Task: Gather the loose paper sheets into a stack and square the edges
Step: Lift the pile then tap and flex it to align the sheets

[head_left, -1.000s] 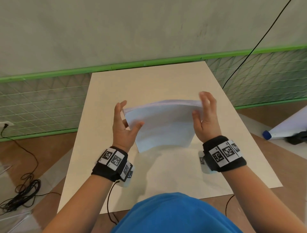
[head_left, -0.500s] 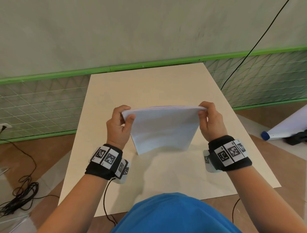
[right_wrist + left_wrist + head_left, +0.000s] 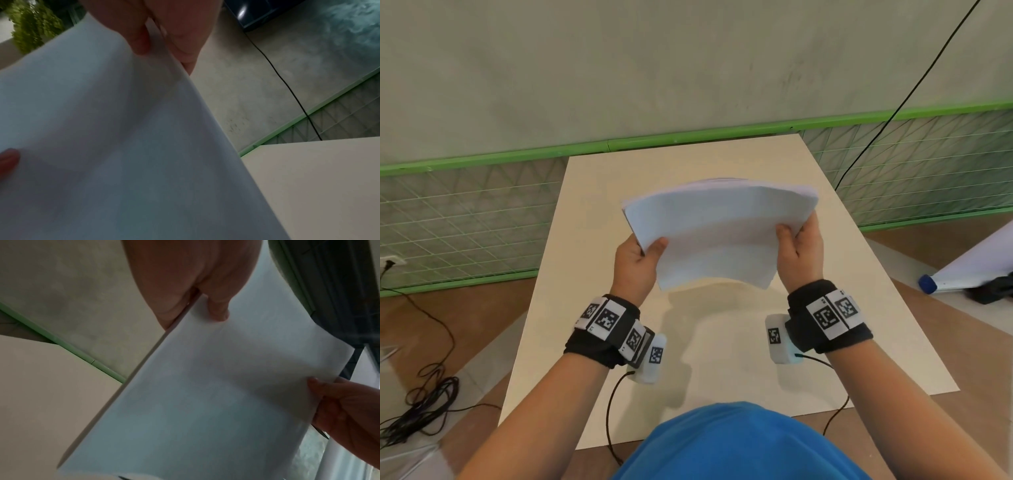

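The stack of paper sheets (image 3: 719,233) is being held in the air above the beige table (image 3: 825,342), bowed upward across its middle, with the left hand (image 3: 635,263) gripping its left edge and the right hand (image 3: 801,253) gripping its right edge, thumbs pressed on the near face. The fingers behind the sheets are being hidden from the head camera, and the far edge is being seen slightly fanned. In both wrist views most of the frame is being filled by blurred, shadowed paper, so the alignment of the side edges cannot be told.
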